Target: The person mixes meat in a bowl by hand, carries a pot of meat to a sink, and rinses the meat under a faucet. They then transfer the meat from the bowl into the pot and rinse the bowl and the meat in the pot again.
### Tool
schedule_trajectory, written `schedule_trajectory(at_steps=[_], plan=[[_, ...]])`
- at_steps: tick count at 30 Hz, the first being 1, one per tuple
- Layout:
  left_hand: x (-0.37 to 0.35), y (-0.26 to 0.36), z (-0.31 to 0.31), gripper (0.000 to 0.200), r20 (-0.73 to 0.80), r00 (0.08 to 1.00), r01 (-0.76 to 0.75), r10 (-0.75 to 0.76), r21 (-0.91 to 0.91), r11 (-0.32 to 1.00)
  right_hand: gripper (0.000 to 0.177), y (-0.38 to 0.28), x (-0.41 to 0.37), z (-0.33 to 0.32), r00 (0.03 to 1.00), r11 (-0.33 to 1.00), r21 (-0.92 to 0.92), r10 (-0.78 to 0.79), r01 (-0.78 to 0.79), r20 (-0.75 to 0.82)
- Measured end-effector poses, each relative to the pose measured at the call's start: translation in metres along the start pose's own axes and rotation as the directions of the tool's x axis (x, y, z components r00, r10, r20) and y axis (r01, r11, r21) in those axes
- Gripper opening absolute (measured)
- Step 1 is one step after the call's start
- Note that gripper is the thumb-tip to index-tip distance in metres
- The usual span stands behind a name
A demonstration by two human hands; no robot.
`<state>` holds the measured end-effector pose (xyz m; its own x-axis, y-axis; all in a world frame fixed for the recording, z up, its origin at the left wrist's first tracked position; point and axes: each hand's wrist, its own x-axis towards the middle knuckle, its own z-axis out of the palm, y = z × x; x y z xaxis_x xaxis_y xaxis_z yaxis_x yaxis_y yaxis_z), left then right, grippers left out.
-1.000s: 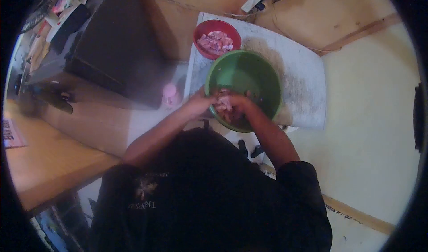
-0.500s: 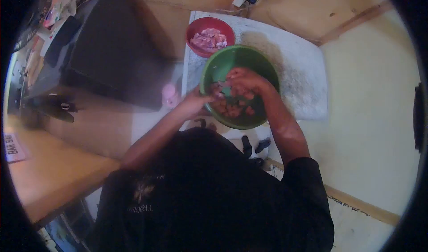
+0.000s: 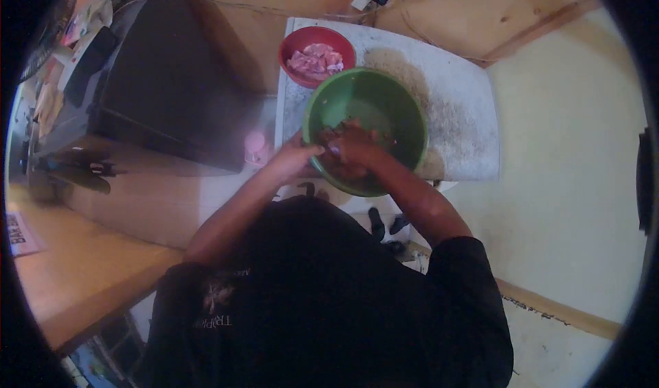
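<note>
A large green basin holds small chunks of reddish-brown meat, gathered on its near left side. My left hand is closed on the basin's left rim, thumb over the edge. Inside the basin, my right hand reaches down among the chunks; motion blur and the meat hide its fingers. Behind the basin to the left is a red bowl with larger pieces of pale pink raw meat.
Both containers stand on a worn white tabletop with brown stains. A dark cabinet-like box is at the left, near a pink object. Dark footwear lies on the floor. A pale wall rises at the right.
My right hand has moved lower and toward the near left part of the basin, into the meat chunks. My left hand stays on the rim. The whole view has shifted slightly.
</note>
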<state>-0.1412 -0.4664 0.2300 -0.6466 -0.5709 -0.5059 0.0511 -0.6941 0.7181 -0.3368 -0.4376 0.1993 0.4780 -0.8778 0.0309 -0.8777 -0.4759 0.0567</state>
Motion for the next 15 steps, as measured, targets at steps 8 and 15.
schedule_trajectory(at_steps=[8,15], plan=[[-0.007,0.008,0.007,0.055,0.021,1.0,-0.012,0.011,0.029,1.0,0.062,0.063,-0.041,-0.054,0.787,0.778,0.456,0.078,-0.432,0.612],[-0.001,0.003,0.004,0.058,0.015,0.999,-0.045,0.045,0.028,0.999,0.066,0.017,-0.038,0.031,0.904,0.75,0.581,0.052,-0.316,0.423]])
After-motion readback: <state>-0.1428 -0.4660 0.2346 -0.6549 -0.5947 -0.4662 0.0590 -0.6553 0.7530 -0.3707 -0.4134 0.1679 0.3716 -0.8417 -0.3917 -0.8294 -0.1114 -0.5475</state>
